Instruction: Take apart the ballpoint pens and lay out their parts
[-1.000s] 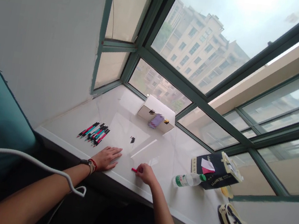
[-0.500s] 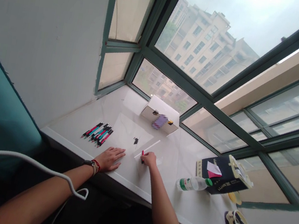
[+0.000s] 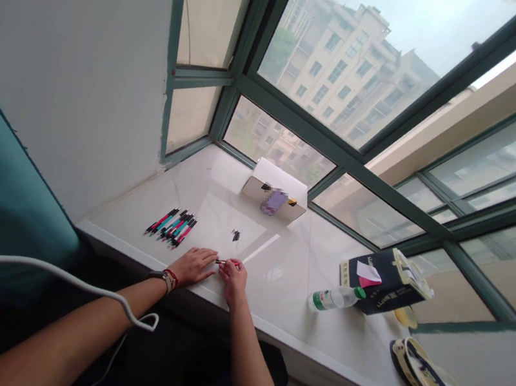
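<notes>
My right hand [image 3: 233, 277] is closed on a pen [image 3: 221, 261] with red and dark parts, held low over the white countertop. The pen points left, and its dark end reaches the fingertips of my left hand [image 3: 196, 266]. That left hand lies on the counter with fingers stretched out and the thumb apart; whether it touches the pen is hard to see. Left of it are several pens [image 3: 172, 226] in red, blue and black, laid side by side. Beyond the hands lies a small group of dark parts [image 3: 236, 235], too small to name.
At the back stands a white box [image 3: 275, 186] with a blurred purple item before it. To the right are a plastic bottle [image 3: 335, 298] with a green cap, a black carton [image 3: 384, 281] and an open food tub [image 3: 413, 364]. A white cable [image 3: 54, 270] crosses at left.
My right hand has moved left with the pen, which has turned from upright to lying sideways by my left hand. The left hand stays about in place. The view has shifted slightly.
</notes>
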Demonstrator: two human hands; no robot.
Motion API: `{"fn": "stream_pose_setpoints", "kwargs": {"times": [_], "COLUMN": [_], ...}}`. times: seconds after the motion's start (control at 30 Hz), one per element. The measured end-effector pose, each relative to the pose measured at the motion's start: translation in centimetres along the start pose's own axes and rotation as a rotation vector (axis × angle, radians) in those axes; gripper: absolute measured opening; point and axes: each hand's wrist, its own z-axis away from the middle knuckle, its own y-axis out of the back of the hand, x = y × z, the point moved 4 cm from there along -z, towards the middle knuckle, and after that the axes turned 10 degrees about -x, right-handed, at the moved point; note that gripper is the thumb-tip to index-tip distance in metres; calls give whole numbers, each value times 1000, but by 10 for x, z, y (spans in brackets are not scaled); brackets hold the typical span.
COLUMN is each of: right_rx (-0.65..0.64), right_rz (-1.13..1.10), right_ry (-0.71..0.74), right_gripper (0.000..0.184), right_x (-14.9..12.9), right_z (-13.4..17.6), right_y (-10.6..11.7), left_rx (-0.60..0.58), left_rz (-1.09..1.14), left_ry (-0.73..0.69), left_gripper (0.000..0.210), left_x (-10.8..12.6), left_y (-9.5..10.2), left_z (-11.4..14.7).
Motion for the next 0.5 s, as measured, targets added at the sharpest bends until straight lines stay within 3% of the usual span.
{"fn": "stream_pose_setpoints", "kwargs": {"times": [0.33,0.5], "right_rx": [-88,-23], "right_rz": [5,7], "right_ry": [61,16], "right_gripper": [30,26], "right_x": [6,10], "right_z": [7,2], "right_y": [-6,-1], "left_rx": [20,34], "left_rz": [-33,-52], "left_ry": [54,48], "left_gripper": [30,28], "left_x": [0,8], "left_y": [2,12], "left_z": [3,4]}}
